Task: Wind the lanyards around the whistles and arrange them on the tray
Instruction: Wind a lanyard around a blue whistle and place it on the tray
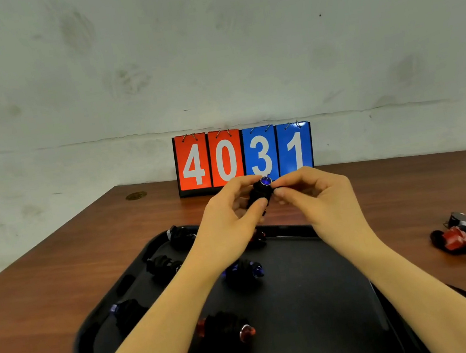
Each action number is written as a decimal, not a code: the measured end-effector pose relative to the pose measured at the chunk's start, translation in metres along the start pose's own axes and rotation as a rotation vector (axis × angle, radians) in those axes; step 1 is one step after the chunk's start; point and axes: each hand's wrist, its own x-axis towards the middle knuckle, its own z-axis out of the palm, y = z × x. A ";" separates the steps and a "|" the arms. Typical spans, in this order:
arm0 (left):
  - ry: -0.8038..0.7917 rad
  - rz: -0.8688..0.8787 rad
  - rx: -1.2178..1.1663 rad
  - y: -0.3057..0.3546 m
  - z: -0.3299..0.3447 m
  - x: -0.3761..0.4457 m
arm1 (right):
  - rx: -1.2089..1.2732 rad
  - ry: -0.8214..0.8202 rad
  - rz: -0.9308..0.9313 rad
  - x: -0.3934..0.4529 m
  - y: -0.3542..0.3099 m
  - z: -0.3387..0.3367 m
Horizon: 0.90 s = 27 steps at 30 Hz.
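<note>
Both hands were raised above the far edge of the black tray (321, 308), and between them was a blue whistle (262, 191) almost fully covered by its black cord. The left hand (231, 213) pinched the bundle from below and from the side with thumb and curled fingers, and the right hand (316, 194) pinched it from the other side, probably to keep the last turns of the cord tight so that they could not slip off. Only the shiny blue end of the whistle showed at the top. On the tray several wound whistles already lay apart from each other, among them a red one (225, 327) near the front and a blue one (244, 271) in the middle, so the task seemed well advanced. On the table (57, 263) to the right, a red whistle (454, 238) and a silver one (460, 219) waited with their cords loose. A flip scoreboard (244, 156) stood behind, against the wall.
</note>
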 end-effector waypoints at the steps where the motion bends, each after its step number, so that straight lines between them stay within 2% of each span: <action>1: -0.016 0.001 0.006 0.000 0.000 0.000 | 0.004 -0.006 -0.010 0.000 -0.001 -0.001; 5: -0.093 0.019 0.061 -0.003 0.001 -0.002 | 0.002 -0.028 -0.036 -0.002 -0.001 0.000; 11: -0.190 -0.045 -0.035 0.000 0.003 -0.003 | -0.110 -0.021 -0.183 -0.004 -0.004 0.005; 17: -0.131 -0.104 -0.138 0.001 0.004 -0.002 | 0.162 0.003 -0.003 -0.004 -0.007 0.002; 22: -0.094 -0.140 -0.160 0.000 0.005 0.001 | 0.086 -0.057 0.007 -0.004 -0.009 0.002; 27: -0.112 -0.173 -0.121 0.001 0.003 0.001 | -0.014 -0.030 0.000 0.000 -0.006 0.001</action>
